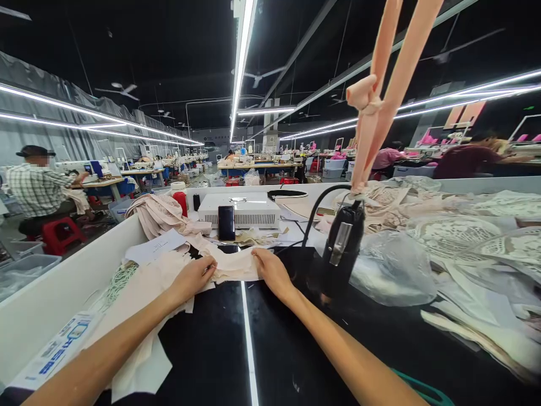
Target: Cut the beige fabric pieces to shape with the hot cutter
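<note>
A small pale pink fabric piece (pixel 231 265) lies on the glossy black worktop (pixel 220 344). My left hand (pixel 193 276) pinches its left edge and my right hand (pixel 271 272) pinches its right edge, so the cloth is stretched flat between them. More pale pink cut pieces (pixel 143 316) lie under my left forearm. A black hand-held tool (pixel 343 248) hangs just right of my right hand, hung from a knotted pink strap (pixel 372 113), with a black cable (pixel 315 211) running off it.
Behind the fabric stand a white box unit (pixel 249 210), a dark phone (pixel 226 222) leaning on it, and a red cup (pixel 181 201). White lace pieces (pixel 460 237) and clear plastic bags (pixel 393 270) cover the right side. A white wall (pixel 63 282) borders the left. Other workers sit at distant sewing stations.
</note>
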Motion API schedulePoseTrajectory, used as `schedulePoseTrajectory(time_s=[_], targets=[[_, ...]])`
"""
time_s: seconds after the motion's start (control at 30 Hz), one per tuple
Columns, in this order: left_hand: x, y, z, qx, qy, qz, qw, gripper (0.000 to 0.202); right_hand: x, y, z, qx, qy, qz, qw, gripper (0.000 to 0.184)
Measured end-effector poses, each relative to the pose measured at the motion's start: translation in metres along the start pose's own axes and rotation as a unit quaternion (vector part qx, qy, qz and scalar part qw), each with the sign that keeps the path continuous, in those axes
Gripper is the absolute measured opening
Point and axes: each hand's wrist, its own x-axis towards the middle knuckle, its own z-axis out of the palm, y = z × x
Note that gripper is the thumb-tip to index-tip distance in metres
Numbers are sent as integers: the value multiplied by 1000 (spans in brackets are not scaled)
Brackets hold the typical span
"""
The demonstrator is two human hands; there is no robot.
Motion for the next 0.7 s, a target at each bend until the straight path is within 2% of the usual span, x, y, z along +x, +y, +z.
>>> schedulePoseTrajectory(time_s=[0.27,0.37,0.5,0.6,0.7], targets=[[-2,5,2,41,-30,19,999,30,-11,0,-4,-123,-13,42,991,14],[-1,10,-2,73,-12,27,997,34,-13,-9,-10,-145,-6,43,988,15],[8,22,-6,103,28,44,993,36,-13,-23,-13,-134,-11,13,991,30],[21,29,1,102,32,62,992,34,-11,-29,-8,-112,-29,-6,993,30],[33,28,17,103,18,63,992,34,-6,-29,2,-98,-33,17,994,20]])
